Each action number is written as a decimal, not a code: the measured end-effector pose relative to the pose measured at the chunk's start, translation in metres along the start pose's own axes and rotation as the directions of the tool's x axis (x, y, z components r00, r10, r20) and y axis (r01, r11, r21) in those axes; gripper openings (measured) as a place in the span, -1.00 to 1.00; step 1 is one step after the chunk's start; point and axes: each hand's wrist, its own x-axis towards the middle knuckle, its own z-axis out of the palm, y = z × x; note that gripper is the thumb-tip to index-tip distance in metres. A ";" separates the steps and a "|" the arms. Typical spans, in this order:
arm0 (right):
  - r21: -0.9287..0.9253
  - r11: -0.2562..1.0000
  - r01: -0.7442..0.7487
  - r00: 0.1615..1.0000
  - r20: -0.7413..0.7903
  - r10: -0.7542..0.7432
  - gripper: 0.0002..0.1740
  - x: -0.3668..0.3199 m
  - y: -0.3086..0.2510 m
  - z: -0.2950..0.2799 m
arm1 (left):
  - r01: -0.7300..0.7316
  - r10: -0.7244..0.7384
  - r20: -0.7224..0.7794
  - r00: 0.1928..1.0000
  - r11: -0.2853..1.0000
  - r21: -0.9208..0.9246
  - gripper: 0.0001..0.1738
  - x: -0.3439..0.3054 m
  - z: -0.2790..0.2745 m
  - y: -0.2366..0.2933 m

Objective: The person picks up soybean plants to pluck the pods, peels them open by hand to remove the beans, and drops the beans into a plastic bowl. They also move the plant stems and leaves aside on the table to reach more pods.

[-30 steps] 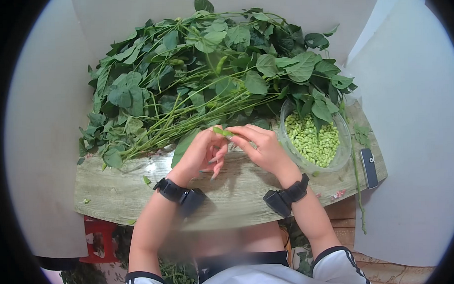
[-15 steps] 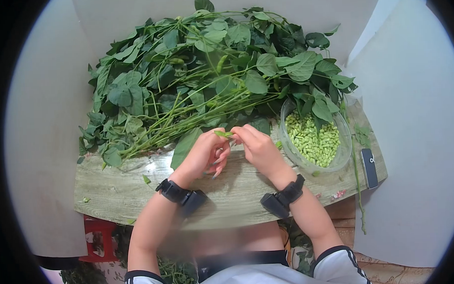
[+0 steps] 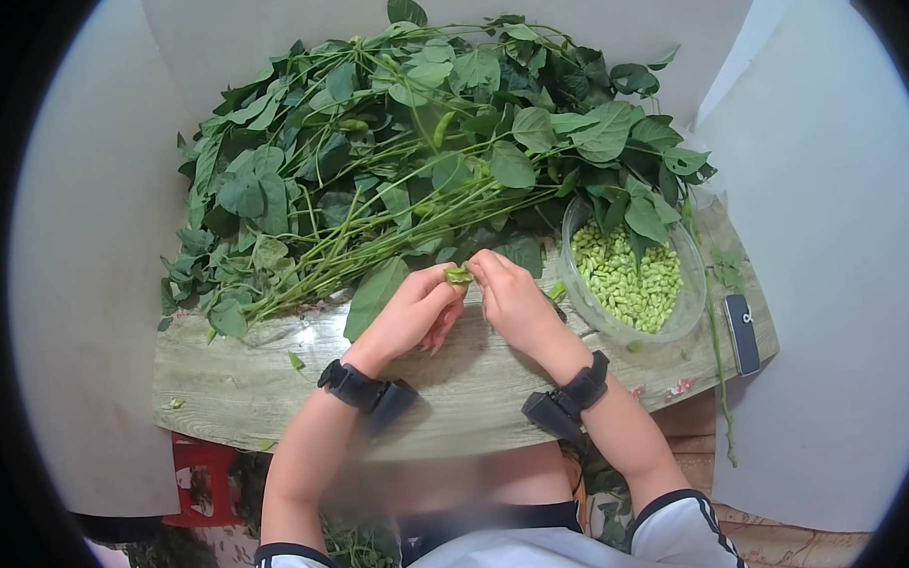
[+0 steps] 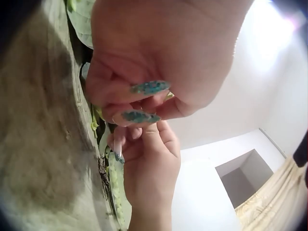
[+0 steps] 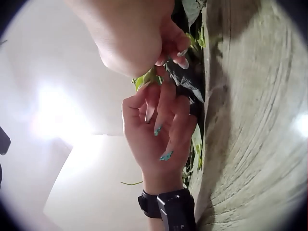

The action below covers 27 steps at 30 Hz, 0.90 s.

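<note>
Two bare hands meet over the near part of the worktop [image 3: 479, 408], fingertips close together. Thumb and forefinger of the left hand [image 3: 415, 313] are clamped on a green pod [image 3: 458, 276], which looks opened and sits right at the tips of that grip; the remaining fingers curl loosely below it, their blue-green nails showing in the wrist views. The right hand [image 3: 518, 302] has its fingers bent in at the pod's other side, but its thumb and fingertips are partly hidden, so whether this grip is also pinching something cannot be told. Just beyond both grips, a big heap of leafy stems [image 3: 402, 211] spreads across the far side, and one broad leaf [image 3: 377, 295] lies beside the left hand, partly behind it. To the right of the right grip stands a clear tub [image 3: 694, 311] holding many shelled green beans [image 3: 630, 286], with some leaves hanging over its far edge. A small green scrap [image 3: 557, 291] lies between the right hand and the tub. Farther right of that grip are a thin stem [image 3: 720, 375], reaching down past the worktop's edge, and a phone [image 3: 742, 334]. Each wrist wears a black strap.
</note>
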 end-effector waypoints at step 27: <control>0.082 0.989 0.121 0.988 -0.109 -0.112 -0.78 0.001 0.002 0.003 | 0.067 -0.060 -0.062 0.996 0.991 0.117 -0.68 -0.004 -0.005 0.006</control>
